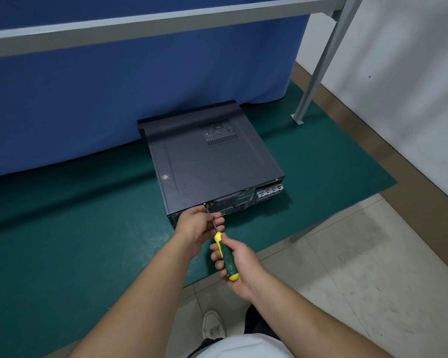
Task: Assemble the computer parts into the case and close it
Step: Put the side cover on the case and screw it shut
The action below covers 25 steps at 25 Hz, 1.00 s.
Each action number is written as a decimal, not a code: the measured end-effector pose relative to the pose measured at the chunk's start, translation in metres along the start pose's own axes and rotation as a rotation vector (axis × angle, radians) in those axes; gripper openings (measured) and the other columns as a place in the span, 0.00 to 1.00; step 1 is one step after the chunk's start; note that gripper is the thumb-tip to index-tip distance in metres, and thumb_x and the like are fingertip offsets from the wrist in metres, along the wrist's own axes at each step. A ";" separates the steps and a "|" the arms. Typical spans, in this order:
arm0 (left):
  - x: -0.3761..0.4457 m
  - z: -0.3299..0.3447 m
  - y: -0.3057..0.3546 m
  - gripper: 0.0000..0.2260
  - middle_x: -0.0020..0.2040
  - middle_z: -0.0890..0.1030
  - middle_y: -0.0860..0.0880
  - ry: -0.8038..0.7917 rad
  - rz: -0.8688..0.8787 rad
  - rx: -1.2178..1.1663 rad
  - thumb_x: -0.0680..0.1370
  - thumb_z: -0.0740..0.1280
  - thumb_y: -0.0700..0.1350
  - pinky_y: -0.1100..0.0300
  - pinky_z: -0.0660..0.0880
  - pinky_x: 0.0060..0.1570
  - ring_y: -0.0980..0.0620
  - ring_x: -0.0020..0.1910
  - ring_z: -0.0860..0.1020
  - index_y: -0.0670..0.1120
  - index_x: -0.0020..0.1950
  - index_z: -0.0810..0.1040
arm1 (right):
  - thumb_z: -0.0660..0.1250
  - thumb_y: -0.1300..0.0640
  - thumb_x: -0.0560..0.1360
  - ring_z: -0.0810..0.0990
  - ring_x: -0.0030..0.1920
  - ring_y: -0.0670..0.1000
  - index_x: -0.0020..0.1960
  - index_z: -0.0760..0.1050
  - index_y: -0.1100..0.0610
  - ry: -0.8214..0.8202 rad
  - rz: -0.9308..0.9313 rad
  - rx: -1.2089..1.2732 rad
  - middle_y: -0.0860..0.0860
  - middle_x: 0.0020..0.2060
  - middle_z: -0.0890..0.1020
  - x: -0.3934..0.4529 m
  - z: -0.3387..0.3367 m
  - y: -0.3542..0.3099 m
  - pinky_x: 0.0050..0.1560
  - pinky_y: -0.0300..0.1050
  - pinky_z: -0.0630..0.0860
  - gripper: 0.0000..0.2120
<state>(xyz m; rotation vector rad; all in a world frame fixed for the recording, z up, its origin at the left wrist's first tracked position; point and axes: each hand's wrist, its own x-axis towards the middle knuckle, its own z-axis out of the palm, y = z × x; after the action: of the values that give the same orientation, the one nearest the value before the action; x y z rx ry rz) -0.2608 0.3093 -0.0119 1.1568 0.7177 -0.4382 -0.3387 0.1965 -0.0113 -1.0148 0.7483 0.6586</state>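
Nearest the camera, a white shoe (212, 325) stands on the tiled floor (347, 267) below the two forearms. The right hand (234, 259) is curled round the green and yellow handle of a screwdriver (224, 255). Just ahead of it and to its left, the left hand (201, 223) pinches the thin shaft, fingers bent around it near the tip. The tip meets the rear edge of the black computer case (212, 164), which lies flat on a green mat (62, 241) directly beyond both hands, its side panel on top. A small label (164, 177) sits on the panel ahead of the left hand; its writing is too small to read. Further on, a perforated vent (221, 133). Behind the case hangs a blue cloth (114, 86), and to the far right of the hands stands a grey metal leg (321, 68).
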 end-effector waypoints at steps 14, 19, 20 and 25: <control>0.005 0.004 -0.008 0.17 0.45 0.84 0.38 0.080 0.041 -0.001 0.79 0.68 0.29 0.57 0.82 0.31 0.48 0.33 0.84 0.43 0.64 0.72 | 0.69 0.51 0.80 0.73 0.27 0.47 0.45 0.76 0.57 0.178 -0.273 -0.279 0.51 0.32 0.80 0.014 -0.008 0.007 0.25 0.39 0.68 0.10; 0.002 -0.001 -0.014 0.17 0.48 0.85 0.39 0.048 0.029 -0.027 0.79 0.68 0.30 0.53 0.85 0.38 0.47 0.38 0.86 0.44 0.65 0.73 | 0.67 0.50 0.82 0.76 0.30 0.49 0.49 0.72 0.57 0.070 -0.211 -0.401 0.53 0.38 0.80 0.012 -0.019 0.000 0.28 0.42 0.73 0.11; 0.001 -0.002 -0.016 0.16 0.48 0.85 0.38 0.037 0.039 -0.031 0.80 0.68 0.30 0.52 0.85 0.39 0.47 0.39 0.87 0.43 0.65 0.74 | 0.67 0.50 0.82 0.77 0.30 0.49 0.50 0.72 0.57 0.051 -0.202 -0.436 0.54 0.39 0.80 0.011 -0.023 -0.003 0.28 0.43 0.74 0.11; -0.001 0.010 -0.014 0.10 0.51 0.87 0.41 -0.096 0.097 -0.038 0.82 0.69 0.42 0.48 0.84 0.46 0.44 0.49 0.86 0.47 0.63 0.77 | 0.68 0.55 0.82 0.76 0.29 0.48 0.51 0.72 0.60 0.041 -0.302 -0.539 0.53 0.37 0.79 0.015 -0.040 -0.044 0.26 0.42 0.72 0.09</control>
<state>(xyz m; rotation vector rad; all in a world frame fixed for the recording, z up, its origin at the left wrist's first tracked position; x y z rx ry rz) -0.2679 0.2953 -0.0183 1.1228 0.5814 -0.3941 -0.3056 0.1456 -0.0146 -1.6032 0.4405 0.5873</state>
